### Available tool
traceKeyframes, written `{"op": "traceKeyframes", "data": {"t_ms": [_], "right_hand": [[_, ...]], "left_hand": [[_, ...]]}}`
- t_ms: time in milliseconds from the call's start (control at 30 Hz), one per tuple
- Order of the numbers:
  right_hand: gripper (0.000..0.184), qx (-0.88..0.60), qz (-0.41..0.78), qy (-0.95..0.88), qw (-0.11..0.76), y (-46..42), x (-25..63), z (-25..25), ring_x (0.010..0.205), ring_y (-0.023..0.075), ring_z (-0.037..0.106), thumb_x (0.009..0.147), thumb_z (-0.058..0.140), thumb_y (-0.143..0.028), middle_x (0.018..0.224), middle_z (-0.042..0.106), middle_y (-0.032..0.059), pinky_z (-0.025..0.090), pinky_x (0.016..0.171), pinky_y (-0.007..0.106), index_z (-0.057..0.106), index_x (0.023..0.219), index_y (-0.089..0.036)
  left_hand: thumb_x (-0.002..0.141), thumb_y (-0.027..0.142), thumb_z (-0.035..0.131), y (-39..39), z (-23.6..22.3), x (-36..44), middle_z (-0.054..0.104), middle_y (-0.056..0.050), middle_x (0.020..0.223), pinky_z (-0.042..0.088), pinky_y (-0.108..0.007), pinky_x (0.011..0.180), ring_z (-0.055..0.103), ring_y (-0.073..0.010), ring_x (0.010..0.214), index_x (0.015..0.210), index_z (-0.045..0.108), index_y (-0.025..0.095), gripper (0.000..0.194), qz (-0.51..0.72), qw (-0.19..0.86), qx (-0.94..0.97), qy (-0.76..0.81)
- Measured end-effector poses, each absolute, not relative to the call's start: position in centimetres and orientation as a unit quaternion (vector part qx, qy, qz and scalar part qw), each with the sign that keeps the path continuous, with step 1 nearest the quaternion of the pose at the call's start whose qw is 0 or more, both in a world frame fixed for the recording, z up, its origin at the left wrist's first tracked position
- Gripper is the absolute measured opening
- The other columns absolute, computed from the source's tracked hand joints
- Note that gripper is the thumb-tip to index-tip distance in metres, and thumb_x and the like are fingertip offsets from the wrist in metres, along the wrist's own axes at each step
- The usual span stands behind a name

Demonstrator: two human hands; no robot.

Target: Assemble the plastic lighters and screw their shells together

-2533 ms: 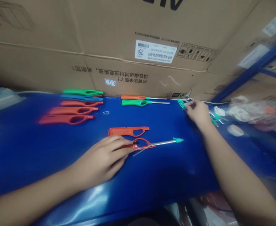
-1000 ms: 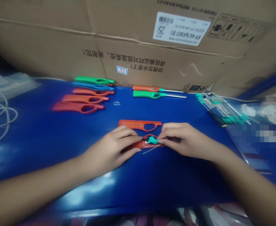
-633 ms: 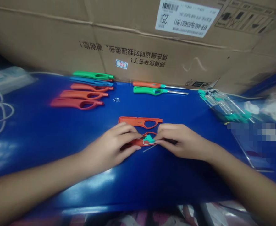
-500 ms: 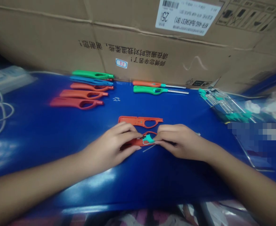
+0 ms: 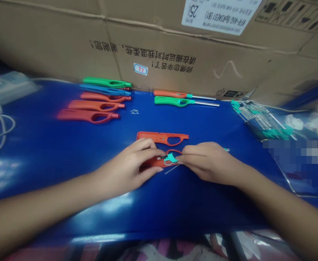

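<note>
An orange lighter casing half (image 5: 163,164) lies on the blue table with its inside facing up. My left hand (image 5: 133,159) is closed around its left end, thumb on the near side and fingers on the far side. Inside the casing sits a teal trigger (image 5: 172,157), with a thin pale wire curving beside it. The closed fingertips of my right hand (image 5: 208,161) pinch at the trigger's right edge and cover the casing's tip. Just beyond the hands lies a second orange casing half (image 5: 150,136). A thin clear tube (image 5: 171,169) pokes out below my right fingertips.
Several coloured lighter casings (image 5: 93,116) lie at the back left, near small white pins (image 5: 134,112). Two lighters with metal barrels (image 5: 206,104) lie by the cardboard box (image 5: 66,43). A container of teal-ended metal barrels (image 5: 267,123) stands right; white cable (image 5: 4,123) coils left.
My left fingertips have lifted slightly off the trigger area, showing more of the dark part beside it. Both hands otherwise stay in place; the view has shifted a little.
</note>
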State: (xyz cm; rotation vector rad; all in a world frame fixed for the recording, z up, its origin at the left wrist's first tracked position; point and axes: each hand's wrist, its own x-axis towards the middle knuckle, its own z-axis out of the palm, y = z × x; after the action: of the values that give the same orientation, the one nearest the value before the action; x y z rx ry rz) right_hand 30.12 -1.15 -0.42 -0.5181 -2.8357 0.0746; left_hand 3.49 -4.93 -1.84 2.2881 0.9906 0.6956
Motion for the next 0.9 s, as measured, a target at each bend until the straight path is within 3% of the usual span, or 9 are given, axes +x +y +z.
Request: {"op": "traceKeyframes", "data": {"t_ms": [233,567,767,900], "right_hand": [[0.029,-0.159,-0.024,-0.980,0.120,-1.4,29.8,0.1,0.062,0.0129,0.051,0.102,0.039,-0.014,0.079,0.065,0.0015,0.036,0.059,0.029,0.068,0.103,-0.015],[0.028,-0.198,0.022,-0.976,0.087,-1.6,29.6,0.2,0.064,0.0137,0.049,0.102,0.041,-0.019,0.081,0.062,0.0022,0.033,0.058,0.029,0.069,0.100,-0.017],[0.029,-0.198,-0.015,-0.978,0.061,-1.9,29.3,0.7,0.063,0.0144,0.050,0.101,0.040,-0.016,0.081,0.064,0.0031,0.034,0.060,0.030,0.069,0.096,-0.016],[0.029,-0.197,-0.035,-0.979,0.047,-2.1,29.2,0.8,0.061,0.0143,0.048,0.099,0.041,-0.014,0.079,0.063,0.0028,0.034,0.059,0.031,0.069,0.092,-0.017]], "left_hand": [[0.096,0.021,0.061,-4.9,-1.8,3.4,0.058,-0.004,0.101,0.052,-0.028,0.084,0.060,-0.0144,0.090,0.122,0.065,0.017,0.026,0.253,0.283,0.847,0.371],[0.098,0.024,0.060,-5.1,-1.9,3.5,0.061,-0.006,0.107,0.052,-0.032,0.090,0.060,-0.0171,0.099,0.122,0.062,0.019,0.026,0.247,0.271,0.850,0.379],[0.102,0.024,0.050,-5.3,-1.9,3.5,0.058,-0.008,0.107,0.051,-0.037,0.093,0.056,-0.0203,0.102,0.143,0.050,0.021,0.041,0.206,0.229,0.884,0.352],[0.103,0.024,0.048,-5.3,-2.0,3.5,0.056,-0.008,0.105,0.051,-0.037,0.090,0.054,-0.0201,0.098,0.144,0.050,0.020,0.041,0.196,0.208,0.896,0.341]]}}
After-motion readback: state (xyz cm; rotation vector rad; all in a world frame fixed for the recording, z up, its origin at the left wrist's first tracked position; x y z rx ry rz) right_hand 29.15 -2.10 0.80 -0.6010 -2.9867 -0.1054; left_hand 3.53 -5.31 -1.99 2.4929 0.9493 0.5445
